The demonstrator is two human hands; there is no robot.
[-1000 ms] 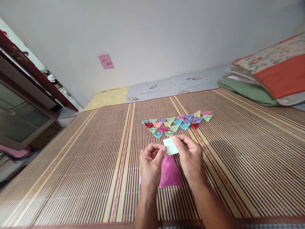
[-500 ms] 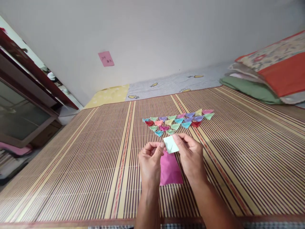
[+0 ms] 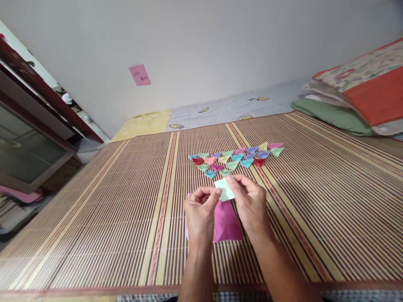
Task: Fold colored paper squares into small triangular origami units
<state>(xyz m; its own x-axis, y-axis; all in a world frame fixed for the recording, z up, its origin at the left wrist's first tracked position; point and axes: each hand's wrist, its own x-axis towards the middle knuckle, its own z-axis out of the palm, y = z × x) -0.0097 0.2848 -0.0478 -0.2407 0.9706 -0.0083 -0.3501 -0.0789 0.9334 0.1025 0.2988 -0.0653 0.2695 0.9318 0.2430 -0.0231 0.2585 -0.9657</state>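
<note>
A small pale green square of paper (image 3: pixel 225 191) is held up between both hands. My right hand (image 3: pixel 250 201) pinches its upper right part between thumb and fingers. At its lower left edge, my left hand (image 3: pixel 201 212) is closed with thumb and fingertips on the paper. Beneath the hands a bright pink sheet (image 3: pixel 227 224) lies on the striped mat (image 3: pixel 126 218), partly hidden by my left hand. Just beyond, several small folded paper pieces (image 3: pixel 232 165) in many colours lie in rows that shorten toward me.
Folded bedding and an orange-and-floral cushion (image 3: pixel 371 92) lie at the far right. A pink note (image 3: pixel 140 75) is on the wall. A glass-fronted cabinet (image 3: pixel 25 147) stands at the left. Checked cloth (image 3: pixel 214 111) runs along the wall.
My left hand has shifted slightly right, its thumb further over the paper's left side. The paper and my right hand have moved slightly left.
</note>
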